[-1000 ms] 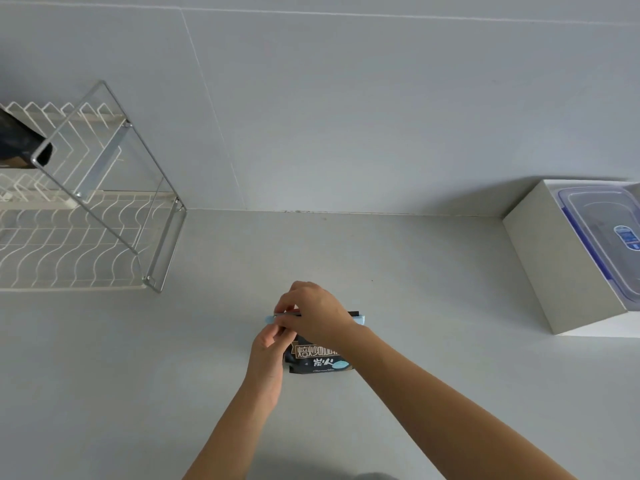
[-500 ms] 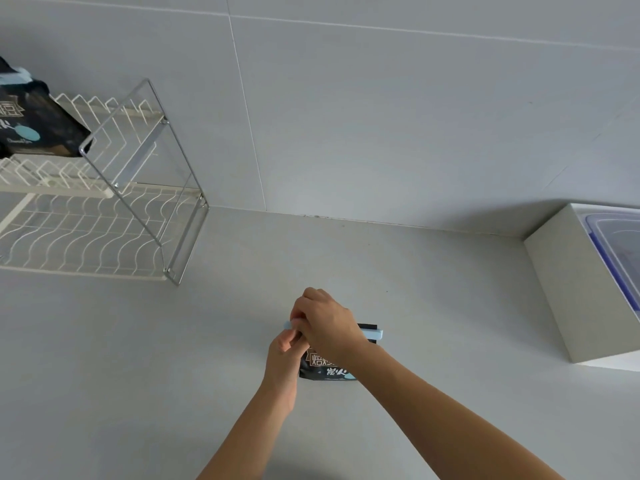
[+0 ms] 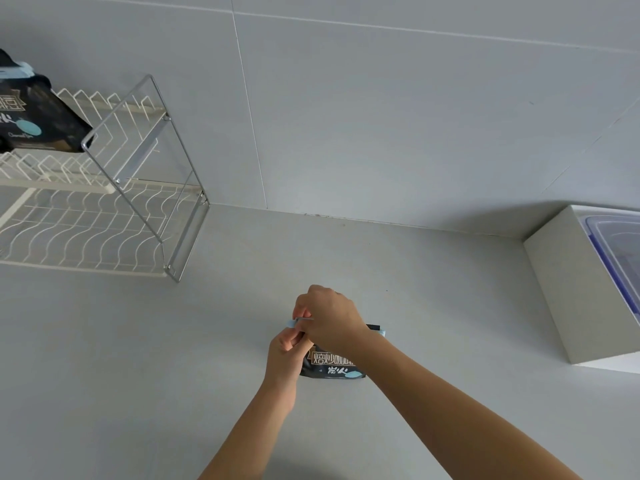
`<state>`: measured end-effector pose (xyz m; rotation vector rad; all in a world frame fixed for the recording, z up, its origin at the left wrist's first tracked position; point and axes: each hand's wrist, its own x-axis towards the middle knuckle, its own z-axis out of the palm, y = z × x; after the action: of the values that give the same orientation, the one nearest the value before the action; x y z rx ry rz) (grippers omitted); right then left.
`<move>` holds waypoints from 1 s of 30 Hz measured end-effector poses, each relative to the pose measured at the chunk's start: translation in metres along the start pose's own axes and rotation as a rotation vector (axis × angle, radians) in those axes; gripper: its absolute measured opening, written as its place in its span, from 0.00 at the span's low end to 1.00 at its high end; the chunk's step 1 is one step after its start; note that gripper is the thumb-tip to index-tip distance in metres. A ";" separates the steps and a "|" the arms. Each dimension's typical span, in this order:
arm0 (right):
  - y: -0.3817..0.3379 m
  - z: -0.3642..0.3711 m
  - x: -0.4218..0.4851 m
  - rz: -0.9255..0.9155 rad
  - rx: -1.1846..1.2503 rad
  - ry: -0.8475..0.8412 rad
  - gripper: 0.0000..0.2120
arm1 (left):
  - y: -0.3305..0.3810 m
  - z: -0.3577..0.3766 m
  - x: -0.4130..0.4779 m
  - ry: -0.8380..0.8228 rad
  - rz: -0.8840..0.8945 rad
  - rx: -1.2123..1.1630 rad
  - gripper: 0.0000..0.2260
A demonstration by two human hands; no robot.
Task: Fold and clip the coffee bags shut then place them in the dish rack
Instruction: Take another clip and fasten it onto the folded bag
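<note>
A: What is seen in the head view at the centre?

B: A small black coffee bag with white lettering and a pale blue spot (image 3: 334, 367) is stood on the plain grey worktop (image 3: 433, 306), slightly toward 5 o'clock from the middle of the frame. Its top edge is spanned by a long pale blue plastic clip (image 3: 381, 332), of which only the two ends are shown.

A: And the hands?

B: The right hand (image 3: 329, 320) is closed over the top of the bag, its fingers pinched on the clip's left end. The left hand (image 3: 287, 351) is raised from 7 o'clock, its fingertips curled against the same end of the clip and the bag's upper left corner. Whether the clip is fully snapped cannot be told.

A: What is found at 10 o'clock?

B: A white two-tier wire dish rack with a chrome frame (image 3: 145, 188) is placed on the worktop against the tiled wall. A second black coffee bag with a pale blue clip across its top (image 3: 31, 116) is lodged in the upper tier, cut by the frame's left edge.

A: And at 3 o'clock?

B: A white rectangular box (image 3: 568, 299) is set there, well apart from the hands, with a clear plastic lid with blue trim (image 3: 620, 247) on top.
</note>
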<state>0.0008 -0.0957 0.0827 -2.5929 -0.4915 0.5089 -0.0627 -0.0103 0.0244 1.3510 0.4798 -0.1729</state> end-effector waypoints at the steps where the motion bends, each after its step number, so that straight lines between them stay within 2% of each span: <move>1: 0.000 0.001 0.000 -0.010 -0.020 0.007 0.07 | 0.000 0.000 0.000 0.021 -0.013 0.005 0.06; 6: 0.004 0.002 0.001 -0.036 -0.043 0.013 0.09 | 0.000 0.001 0.002 0.047 -0.023 0.004 0.06; 12: 0.023 -0.006 -0.001 0.003 0.350 0.018 0.07 | 0.012 -0.009 0.008 -0.056 0.000 0.052 0.06; 18: 0.046 -0.011 -0.013 -0.001 0.178 0.106 0.06 | 0.012 -0.010 0.011 -0.059 0.047 0.023 0.13; 21: 0.049 -0.012 -0.018 -0.010 0.160 0.094 0.05 | 0.009 -0.008 0.012 -0.035 0.081 0.063 0.11; 25: 0.053 -0.009 -0.022 -0.031 0.144 0.082 0.04 | 0.008 -0.017 0.012 -0.104 0.103 0.175 0.09; 30: 0.055 -0.005 -0.027 -0.003 0.245 0.115 0.05 | -0.001 -0.024 0.009 -0.075 0.142 0.308 0.07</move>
<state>-0.0064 -0.1548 0.0673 -2.3706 -0.3690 0.3895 -0.0613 0.0140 0.0160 1.6675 0.2997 -0.1852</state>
